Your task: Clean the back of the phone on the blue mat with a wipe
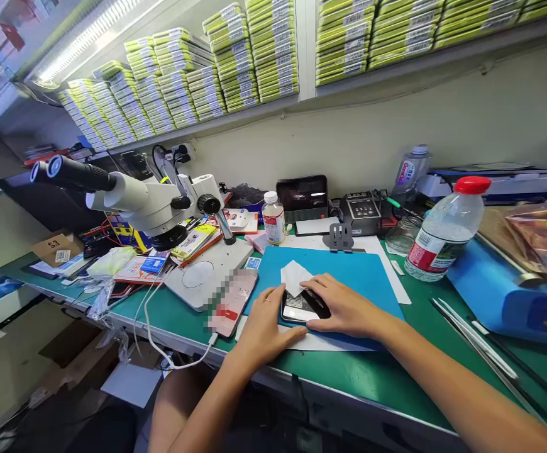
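Observation:
A smartphone lies on the blue work mat, its dark front showing pale reflections. My left hand is against its left side, fingers bent along the edge and thumb stretched across in front of the near edge. From the right, my right hand grips the phone, index finger at the far side and thumb at the near corner. Between its fingers shows a dark strip, and I cannot tell whether it is part of the phone. A folded white wipe sits at the phone's far end, by my fingertips.
To the left stand a microscope and a pink phone with a white cable. A small bottle is behind the mat. At right are a red-capped bottle and tweezers. Stacked green-yellow packs fill the shelf above.

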Demonstrator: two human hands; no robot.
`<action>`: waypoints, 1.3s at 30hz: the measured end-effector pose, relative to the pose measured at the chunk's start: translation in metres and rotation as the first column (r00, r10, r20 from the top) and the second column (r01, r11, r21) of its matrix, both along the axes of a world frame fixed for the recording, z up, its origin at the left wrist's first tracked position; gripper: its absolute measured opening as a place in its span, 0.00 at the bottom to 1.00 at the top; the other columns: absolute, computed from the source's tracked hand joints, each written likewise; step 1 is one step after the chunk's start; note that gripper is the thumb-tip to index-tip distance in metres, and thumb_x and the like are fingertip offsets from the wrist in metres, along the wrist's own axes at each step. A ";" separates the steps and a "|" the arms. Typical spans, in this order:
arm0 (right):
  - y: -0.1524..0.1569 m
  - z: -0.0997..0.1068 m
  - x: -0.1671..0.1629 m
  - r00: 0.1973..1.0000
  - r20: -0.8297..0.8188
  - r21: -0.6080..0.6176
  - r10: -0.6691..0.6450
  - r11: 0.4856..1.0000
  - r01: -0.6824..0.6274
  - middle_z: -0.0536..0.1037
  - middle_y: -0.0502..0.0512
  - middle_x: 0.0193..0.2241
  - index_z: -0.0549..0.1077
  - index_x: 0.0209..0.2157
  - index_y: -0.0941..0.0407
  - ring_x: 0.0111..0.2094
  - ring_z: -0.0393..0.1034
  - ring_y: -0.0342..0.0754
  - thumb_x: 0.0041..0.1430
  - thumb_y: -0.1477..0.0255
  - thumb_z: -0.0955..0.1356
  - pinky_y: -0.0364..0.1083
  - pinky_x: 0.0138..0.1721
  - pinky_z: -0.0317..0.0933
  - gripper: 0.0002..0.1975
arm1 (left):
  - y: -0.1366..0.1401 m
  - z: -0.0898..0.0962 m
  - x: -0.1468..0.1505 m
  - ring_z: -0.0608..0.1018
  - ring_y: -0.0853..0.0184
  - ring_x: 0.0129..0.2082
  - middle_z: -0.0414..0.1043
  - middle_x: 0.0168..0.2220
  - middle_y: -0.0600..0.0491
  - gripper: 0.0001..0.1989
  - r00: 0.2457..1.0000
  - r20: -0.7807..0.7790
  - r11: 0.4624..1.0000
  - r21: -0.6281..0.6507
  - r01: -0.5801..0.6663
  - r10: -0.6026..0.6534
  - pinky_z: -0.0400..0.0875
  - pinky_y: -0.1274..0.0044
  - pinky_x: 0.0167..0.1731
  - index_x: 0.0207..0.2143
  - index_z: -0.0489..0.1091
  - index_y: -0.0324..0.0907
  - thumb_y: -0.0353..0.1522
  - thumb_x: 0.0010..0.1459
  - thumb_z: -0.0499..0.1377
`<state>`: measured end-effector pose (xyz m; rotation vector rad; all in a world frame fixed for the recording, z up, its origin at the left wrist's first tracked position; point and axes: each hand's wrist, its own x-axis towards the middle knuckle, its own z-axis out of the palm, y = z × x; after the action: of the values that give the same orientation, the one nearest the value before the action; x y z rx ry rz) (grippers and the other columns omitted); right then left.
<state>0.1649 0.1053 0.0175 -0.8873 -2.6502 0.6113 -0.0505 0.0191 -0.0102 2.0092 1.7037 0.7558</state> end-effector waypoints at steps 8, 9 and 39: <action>-0.007 0.003 0.006 0.975 -0.204 0.114 0.089 0.991 -0.067 0.73 0.63 0.53 0.64 0.64 0.52 0.54 0.68 0.60 0.53 0.61 0.75 0.60 0.54 0.68 0.38 | -0.001 -0.003 -0.006 0.65 0.49 0.65 0.59 0.67 0.41 0.47 0.899 0.428 0.995 -0.004 0.100 -0.089 0.59 0.58 0.64 0.69 0.51 0.45 0.41 0.54 0.71; -0.007 0.003 0.007 0.970 -0.227 0.129 0.091 0.990 -0.062 0.72 0.63 0.53 0.64 0.64 0.51 0.54 0.68 0.60 0.53 0.61 0.75 0.59 0.54 0.68 0.39 | 0.002 -0.001 -0.005 0.66 0.50 0.65 0.59 0.67 0.42 0.47 0.857 0.499 0.990 0.006 0.141 -0.125 0.60 0.58 0.64 0.69 0.50 0.47 0.40 0.54 0.71; -0.030 0.018 -0.001 0.878 -0.409 0.461 0.248 0.887 -0.036 0.72 0.64 0.52 0.61 0.57 0.54 0.54 0.65 0.60 0.52 0.60 0.77 0.58 0.53 0.66 0.37 | 0.007 -0.014 0.021 0.65 0.50 0.66 0.60 0.67 0.44 0.41 0.744 0.479 0.847 0.485 0.218 -0.466 0.62 0.60 0.64 0.70 0.52 0.52 0.48 0.60 0.65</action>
<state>0.1640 0.0755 0.0352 -0.3515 -2.2818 0.1894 -0.0294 0.0257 -0.0245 1.9584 0.8208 1.4858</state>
